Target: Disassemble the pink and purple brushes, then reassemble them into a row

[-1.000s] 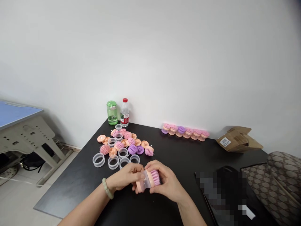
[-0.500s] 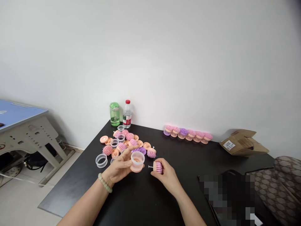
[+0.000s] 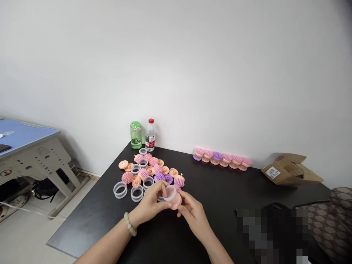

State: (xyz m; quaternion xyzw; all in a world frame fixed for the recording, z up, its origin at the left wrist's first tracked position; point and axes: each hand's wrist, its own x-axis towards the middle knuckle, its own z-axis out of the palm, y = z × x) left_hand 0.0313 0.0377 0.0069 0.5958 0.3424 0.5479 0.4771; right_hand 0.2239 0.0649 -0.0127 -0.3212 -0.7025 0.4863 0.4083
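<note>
My left hand (image 3: pixel 154 200) is closed around a clear plastic cup with a peach base (image 3: pixel 172 196), which is tilted with its open rim toward the upper left. The fingers of my right hand (image 3: pixel 194 212) are closed against the cup's base end. The pink bristled brush head in that hand is mostly hidden by the fingers. Just beyond both hands, a pink brush head (image 3: pixel 179 180) with a stem lies on the black table. Clear rings (image 3: pixel 136 193), peach discs (image 3: pixel 136 181) and a purple brush head (image 3: pixel 159 178) are scattered to the left.
A row of assembled brushes (image 3: pixel 226 160) stands along the wall. A green bottle (image 3: pixel 136 135) and a red-capped water bottle (image 3: pixel 150 135) stand at the back left corner. On the right are a brown paper bag (image 3: pixel 291 170) and a patterned bag (image 3: pixel 316 222).
Both hands have come together. The cup has tilted and moved right, and my right hand has brought the brush head to its base. The view has shifted slightly.
</note>
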